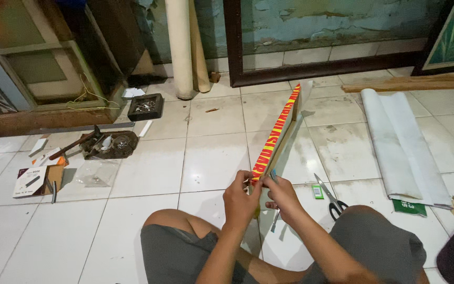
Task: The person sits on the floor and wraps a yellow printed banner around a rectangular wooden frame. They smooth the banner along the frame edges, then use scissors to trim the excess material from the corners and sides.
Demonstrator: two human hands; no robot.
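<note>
- Head view: left hand and right hand both pinched the near end of the long red-and-yellow panel, standing on edge.
- Its long axis ran straight away from the hands; scissors lay just right of them.

Bare forearms, no sleeves in view. Left hand and right hand bare: no gloves, rings, watch or wristband showing. Grey shorts of plain, matte cloth on both legs, hems ending above bare knees. Left leg's fabric creased near the hem. No footwear visible.
</note>
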